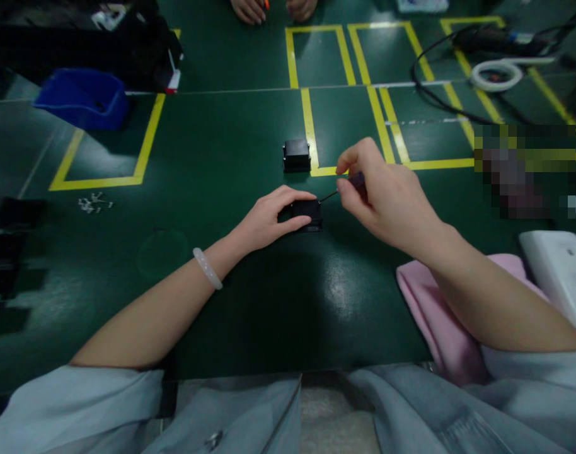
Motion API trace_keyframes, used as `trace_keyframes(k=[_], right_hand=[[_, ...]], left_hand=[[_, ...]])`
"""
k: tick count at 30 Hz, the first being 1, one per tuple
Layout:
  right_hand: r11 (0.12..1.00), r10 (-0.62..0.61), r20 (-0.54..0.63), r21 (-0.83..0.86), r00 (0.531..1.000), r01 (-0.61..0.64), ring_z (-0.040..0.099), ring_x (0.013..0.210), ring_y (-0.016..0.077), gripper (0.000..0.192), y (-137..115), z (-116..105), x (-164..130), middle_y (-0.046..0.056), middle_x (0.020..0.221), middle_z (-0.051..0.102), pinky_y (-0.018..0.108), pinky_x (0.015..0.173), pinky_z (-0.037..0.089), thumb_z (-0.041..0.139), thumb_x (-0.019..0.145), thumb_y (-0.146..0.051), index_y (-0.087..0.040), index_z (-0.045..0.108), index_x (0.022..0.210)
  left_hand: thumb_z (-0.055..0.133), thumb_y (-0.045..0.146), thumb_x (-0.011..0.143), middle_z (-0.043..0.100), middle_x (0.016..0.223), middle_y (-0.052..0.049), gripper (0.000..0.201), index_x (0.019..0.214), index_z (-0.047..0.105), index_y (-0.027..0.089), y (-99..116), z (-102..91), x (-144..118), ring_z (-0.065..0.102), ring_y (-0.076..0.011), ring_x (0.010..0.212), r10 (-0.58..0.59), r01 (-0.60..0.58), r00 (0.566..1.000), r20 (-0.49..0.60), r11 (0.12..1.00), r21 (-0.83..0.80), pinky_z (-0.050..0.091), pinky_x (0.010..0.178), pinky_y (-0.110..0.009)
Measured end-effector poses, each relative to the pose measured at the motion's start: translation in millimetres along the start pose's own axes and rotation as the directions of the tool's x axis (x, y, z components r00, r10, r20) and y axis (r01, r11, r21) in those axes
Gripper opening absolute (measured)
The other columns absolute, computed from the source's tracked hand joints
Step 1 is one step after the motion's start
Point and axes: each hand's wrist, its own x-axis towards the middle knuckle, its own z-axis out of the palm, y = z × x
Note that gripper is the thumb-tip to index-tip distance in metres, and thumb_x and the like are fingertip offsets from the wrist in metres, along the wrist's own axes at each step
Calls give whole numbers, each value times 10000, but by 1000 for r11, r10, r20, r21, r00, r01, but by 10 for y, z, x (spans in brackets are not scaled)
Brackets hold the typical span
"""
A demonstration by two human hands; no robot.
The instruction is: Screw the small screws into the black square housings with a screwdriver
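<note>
My left hand (269,217) holds a small black block-shaped part (307,213) down on the green table (212,157), fingers curled over its left side. My right hand (380,192) grips a thin screwdriver (349,185) with a dark handle; its metal tip points left and touches the part's upper right edge. A second, similar black part (296,155) stands apart, a little farther away beside a yellow tape line. A pale bangle sits on my left wrist.
A blue bin (82,98) stands at the far left. Several small screws (93,203) lie left of my arm. Black cables and a white tape ring (496,74) are far right. A pink cloth (434,315) and a white device (559,274) lie near right. Another person's hands (271,9) rest at the far edge.
</note>
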Motion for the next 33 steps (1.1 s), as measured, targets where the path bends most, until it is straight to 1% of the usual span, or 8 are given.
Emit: trace_keyframes(k=[3, 9, 14, 20, 25, 27, 30, 33], right_hand=[[1000, -8, 11, -13, 1000, 8, 621, 688, 175, 269, 2, -3, 1, 48, 868, 670, 289, 584, 378, 368, 933, -381, -184, 500, 1060], [1000, 12, 11, 14, 1000, -12, 642, 749, 203, 288, -11, -10, -3, 76, 935, 684, 313, 615, 406, 371, 918, -312, -153, 465, 1139], [1000, -1, 11, 2, 1000, 1, 634, 717, 187, 273, -14, -10, -4, 63, 908, 680, 297, 595, 398, 362, 937, -372, -180, 499, 1074], [1000, 9, -17, 9, 1000, -9, 637, 735, 188, 283, -17, -10, -14, 73, 952, 682, 307, 614, 413, 400, 903, -293, -174, 465, 1151], [1000, -6, 18, -19, 1000, 6, 631, 703, 176, 288, -7, -4, -4, 56, 880, 664, 288, 584, 386, 361, 943, -395, -171, 505, 1054], [1000, 4, 20, -18, 1000, -4, 644, 726, 187, 287, -10, 0, -3, 63, 892, 667, 293, 598, 400, 347, 948, -373, -162, 498, 1071], [1000, 18, -2, -8, 1000, -18, 662, 806, 215, 293, -15, 4, -5, 92, 963, 676, 310, 636, 425, 353, 933, -312, -139, 470, 1139], [1000, 11, -8, -18, 1000, -11, 660, 814, 213, 292, -11, 2, -6, 91, 971, 678, 305, 630, 418, 369, 927, -322, -144, 469, 1136]], left_hand=[[549, 394, 914, 606, 1157, -66, 384, 1240, 577, 193, 7, 1, 2, 567, -199, 1060, -11, 11, 1000, 7, 1000, 3, 445, 924, -313], [554, 395, 917, 602, 1155, -59, 388, 1252, 574, 200, -11, 3, -2, 569, -188, 1058, 1, -1, 1000, 1, 1000, -9, 439, 919, -298], [550, 400, 915, 601, 1156, -61, 387, 1246, 575, 202, -5, 0, -4, 567, -193, 1063, -6, 6, 1000, 4, 1000, -8, 441, 932, -306], [550, 401, 917, 600, 1158, -63, 391, 1253, 571, 202, 4, -5, -4, 566, -193, 1060, -9, 9, 1000, 10, 1000, -9, 445, 917, -304], [555, 399, 918, 603, 1150, -60, 388, 1248, 574, 197, -11, -3, -3, 569, -189, 1055, 5, -5, 1000, 2, 1000, -11, 441, 916, -298], [556, 393, 919, 602, 1154, -59, 387, 1252, 572, 195, -14, -1, -3, 567, -188, 1066, 10, -10, 1000, 1, 1000, -9, 437, 926, -298], [557, 381, 922, 599, 1162, -59, 383, 1255, 570, 193, -15, 3, -5, 563, -185, 1079, 14, -14, 1000, 0, 1000, -10, 429, 944, -298], [561, 375, 922, 600, 1154, -57, 381, 1255, 572, 191, -17, 5, -6, 567, -180, 1068, 17, -17, 1000, -2, 1000, -9, 432, 933, -290]])
